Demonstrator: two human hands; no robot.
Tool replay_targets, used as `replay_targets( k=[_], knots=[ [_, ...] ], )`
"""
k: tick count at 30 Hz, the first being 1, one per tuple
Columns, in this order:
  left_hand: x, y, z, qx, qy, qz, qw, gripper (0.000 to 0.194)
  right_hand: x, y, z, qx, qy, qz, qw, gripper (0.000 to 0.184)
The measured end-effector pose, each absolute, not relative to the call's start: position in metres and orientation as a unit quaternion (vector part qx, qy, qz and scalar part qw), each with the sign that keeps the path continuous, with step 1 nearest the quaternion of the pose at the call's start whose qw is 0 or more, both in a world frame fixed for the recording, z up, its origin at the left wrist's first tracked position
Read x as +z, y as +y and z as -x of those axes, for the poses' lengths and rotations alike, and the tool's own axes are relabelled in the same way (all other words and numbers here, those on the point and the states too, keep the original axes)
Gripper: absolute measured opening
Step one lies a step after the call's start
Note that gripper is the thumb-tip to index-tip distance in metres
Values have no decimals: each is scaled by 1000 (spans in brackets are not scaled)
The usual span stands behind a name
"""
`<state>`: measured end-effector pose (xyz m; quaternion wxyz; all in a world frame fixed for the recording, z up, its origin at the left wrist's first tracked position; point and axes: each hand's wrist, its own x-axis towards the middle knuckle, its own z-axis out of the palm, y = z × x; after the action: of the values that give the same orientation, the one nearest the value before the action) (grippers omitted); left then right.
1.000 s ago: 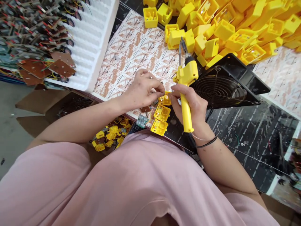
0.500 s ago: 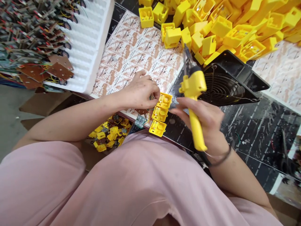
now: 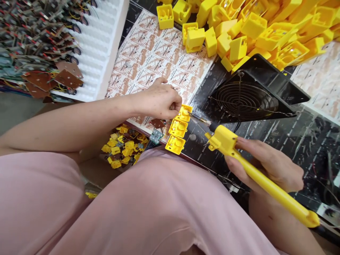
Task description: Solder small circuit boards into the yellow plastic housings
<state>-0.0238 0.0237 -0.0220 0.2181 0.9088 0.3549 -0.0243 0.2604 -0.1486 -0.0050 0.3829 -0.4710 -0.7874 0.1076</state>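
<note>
Your right hand (image 3: 271, 164) was wrapped around the yellow soldering iron (image 3: 265, 181), its tip pointing at the farthest of three yellow shells. That farthest shell (image 3: 185, 117) lay in a row with the middle shell (image 3: 178, 128) and the nearest shell (image 3: 175, 144), close to the edge of the desk (image 3: 202, 145). Your left hand (image 3: 163, 101) had its fingers curled in beside the farthest shell (whether they pinched anything, I couldn't tell). Beyond the iron stood a black fan (image 3: 241, 101).
</note>
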Motion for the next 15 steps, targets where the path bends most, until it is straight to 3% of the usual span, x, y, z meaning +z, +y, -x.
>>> replay_targets(
  k=[2, 6, 15],
  knots=[
    [-16, 22, 19, -64, 367, -904, 209, 16, -2, -142, -254, 106, -818, 412, 386, 60],
    [-3, 19, 10, -135, 374, -898, 191, 19, 2, -133, -247, 103, -841, 373, 377, 27],
    [-4, 22, 7, -143, 353, -911, 161, 17, 16, -125, -239, 137, -870, 363, 304, 22]
  ],
)
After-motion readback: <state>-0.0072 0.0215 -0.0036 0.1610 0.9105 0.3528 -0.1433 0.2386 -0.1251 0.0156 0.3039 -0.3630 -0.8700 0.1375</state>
